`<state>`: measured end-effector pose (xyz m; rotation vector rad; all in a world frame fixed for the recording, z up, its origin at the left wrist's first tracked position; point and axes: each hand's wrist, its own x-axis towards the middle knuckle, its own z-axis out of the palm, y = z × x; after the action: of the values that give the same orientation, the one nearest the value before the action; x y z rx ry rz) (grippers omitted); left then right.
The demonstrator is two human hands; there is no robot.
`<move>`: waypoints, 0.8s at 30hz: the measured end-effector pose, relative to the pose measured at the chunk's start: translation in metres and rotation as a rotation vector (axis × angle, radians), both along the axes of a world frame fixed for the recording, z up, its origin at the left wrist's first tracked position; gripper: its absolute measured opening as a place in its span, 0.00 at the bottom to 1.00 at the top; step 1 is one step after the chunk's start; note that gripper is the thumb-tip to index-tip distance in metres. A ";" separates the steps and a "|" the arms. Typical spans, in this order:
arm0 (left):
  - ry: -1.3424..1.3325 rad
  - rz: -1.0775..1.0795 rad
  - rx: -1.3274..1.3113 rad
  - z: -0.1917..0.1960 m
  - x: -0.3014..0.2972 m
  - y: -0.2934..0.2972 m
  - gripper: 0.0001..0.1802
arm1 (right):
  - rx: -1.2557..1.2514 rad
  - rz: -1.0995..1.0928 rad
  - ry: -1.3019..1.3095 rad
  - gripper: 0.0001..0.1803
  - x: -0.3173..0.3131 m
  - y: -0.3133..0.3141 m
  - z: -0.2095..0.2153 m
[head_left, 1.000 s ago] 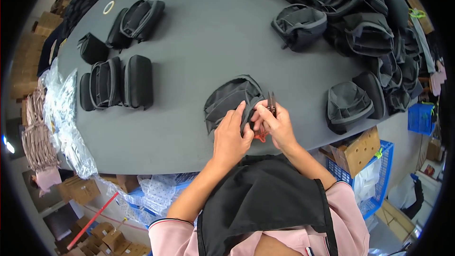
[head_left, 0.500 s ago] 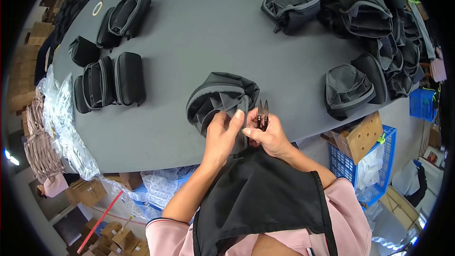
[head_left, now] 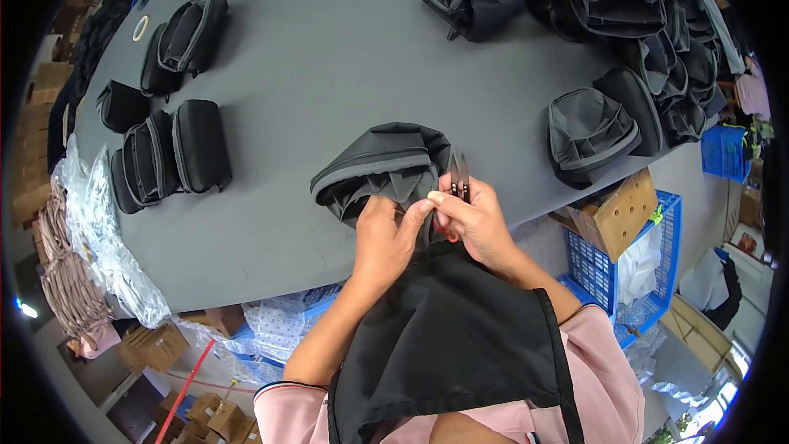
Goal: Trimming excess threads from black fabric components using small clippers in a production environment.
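A dark grey fabric pouch with a zipper edge lies open at the table's front edge. My left hand grips its rim, thumb outside and fingers partly hidden inside the opening. At the pouch's right side my right hand is closed, with small thread snips held in it, blades pointing away from me. Its thumb and forefinger meet my left thumb at the pouch's edge. An orange-red bit of the snips shows below the right hand. What the fingertips pinch there is too small to make out.
Finished-looking black cases stand at the left of the grey table. Several open pouches are heaped at the far right, with another pouch nearer. Clear plastic bags hang over the left edge. A blue crate stands right, below the table.
The view has shifted, so the table's things sit further left. The pouch's opening has been turned and spread wider, and my hands have drawn closer together at its edge.
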<state>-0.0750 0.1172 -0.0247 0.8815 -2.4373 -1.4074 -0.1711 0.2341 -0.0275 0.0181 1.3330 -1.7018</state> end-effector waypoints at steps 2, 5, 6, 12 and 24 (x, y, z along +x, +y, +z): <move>-0.084 -0.094 0.060 0.006 -0.002 -0.008 0.27 | -0.141 -0.024 -0.205 0.08 -0.002 0.003 -0.006; -0.153 -0.194 -0.028 0.011 -0.007 -0.012 0.26 | -0.105 0.008 -0.179 0.07 -0.004 0.007 -0.010; -0.155 -0.197 -0.024 0.008 -0.008 -0.011 0.26 | -0.101 0.005 -0.182 0.07 -0.004 0.009 -0.010; 0.074 -0.049 -0.097 -0.006 -0.012 0.003 0.22 | 0.237 0.026 0.365 0.08 -0.012 0.008 -0.004; -0.286 -0.130 -0.205 -0.010 -0.011 -0.006 0.27 | -0.062 -0.021 -0.101 0.07 -0.017 -0.008 -0.029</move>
<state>-0.0857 0.1112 -0.0349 0.9467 -2.8353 -1.1060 -0.1878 0.2258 -0.0568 0.0811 1.2088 -1.7361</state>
